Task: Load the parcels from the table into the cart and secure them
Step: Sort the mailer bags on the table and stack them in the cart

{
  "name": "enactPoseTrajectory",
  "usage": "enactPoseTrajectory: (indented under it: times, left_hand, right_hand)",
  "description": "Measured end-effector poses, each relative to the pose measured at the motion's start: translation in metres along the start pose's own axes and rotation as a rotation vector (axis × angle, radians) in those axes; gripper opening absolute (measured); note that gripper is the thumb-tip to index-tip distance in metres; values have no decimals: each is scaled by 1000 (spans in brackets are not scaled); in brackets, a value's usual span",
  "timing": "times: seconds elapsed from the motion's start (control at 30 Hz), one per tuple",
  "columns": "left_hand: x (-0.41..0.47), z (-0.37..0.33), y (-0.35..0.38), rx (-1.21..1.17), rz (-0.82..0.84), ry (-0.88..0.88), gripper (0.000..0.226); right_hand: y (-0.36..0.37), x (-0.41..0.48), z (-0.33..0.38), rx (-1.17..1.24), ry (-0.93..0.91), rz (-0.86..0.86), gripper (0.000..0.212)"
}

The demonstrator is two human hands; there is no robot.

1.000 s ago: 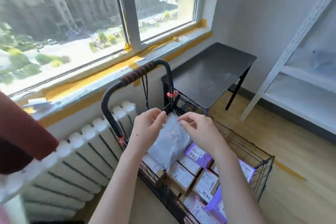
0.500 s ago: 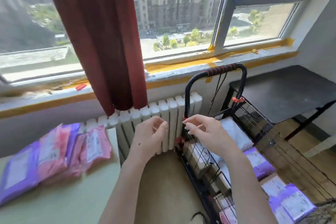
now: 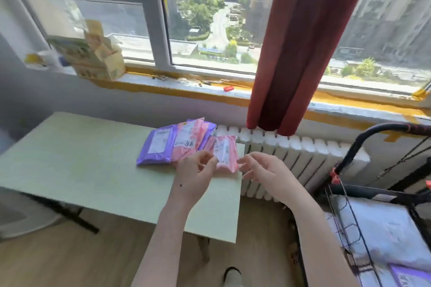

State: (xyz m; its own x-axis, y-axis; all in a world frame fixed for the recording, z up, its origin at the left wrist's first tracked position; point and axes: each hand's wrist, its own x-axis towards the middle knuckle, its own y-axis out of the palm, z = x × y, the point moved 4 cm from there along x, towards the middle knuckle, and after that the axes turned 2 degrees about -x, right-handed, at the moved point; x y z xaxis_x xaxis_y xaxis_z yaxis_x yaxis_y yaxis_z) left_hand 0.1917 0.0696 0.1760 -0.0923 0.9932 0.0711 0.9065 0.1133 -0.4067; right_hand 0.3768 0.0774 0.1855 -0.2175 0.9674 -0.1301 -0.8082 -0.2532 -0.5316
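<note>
Parcels [image 3: 184,144] lie in a loose, overlapping pile at the middle of the frame. They sit at the far right corner of the pale green surface [image 3: 81,161], just beside the radiator [image 3: 291,154].

In the head view the left hand [image 3: 193,176] hovers in front of the nearest pink parcel [image 3: 225,155], and the right hand [image 3: 264,170] is just to its right. Each grip is empty, with loosely curled fingers. The left fingertips overlap the pink parcel's edge in the picture, but I cannot tell whether they touch it. The cart [image 3: 394,127] stands at the right edge of the frame with a white parcel [image 3: 384,228] lying in it.

The step in hand looks like fetching the next parcel. The pink one is the sensible pick, since it lies on top and nearest. These bags look soft and slick, so taking it by both short edges should stop it sagging. Lifting it straight up rather than dragging it should keep the pile from sliding off the corner towards the radiator.

Half a second ago the pile was a blur at the lower left of the frame and the hands were over the cart's rim. Now the pile is central and the cart has slid to the right edge. A second ago both hands were on the white parcel under the handle, and now they are off it.
</note>
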Motion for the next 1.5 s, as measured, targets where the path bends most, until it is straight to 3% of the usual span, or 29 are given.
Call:
enactPoseTrajectory:
  times: [0.43,0.87,1.13,1.5]
  left_hand:
    - [37,61,-52,-183,-245,-309,17]
    - [83,131,-79,-172,-306,-431,22]
    - [133,196,-125,-150,-175,-498,15]
    - [208,264,-176,-93,60,-481,23]
  right_hand:
    - [75,109,2,70,-76,302,31]
    - [141,178,-13,23,-1,423,27]
    - [195,220,-8,184,188,294,24]
    - [263,268,6,201,322,85,22]
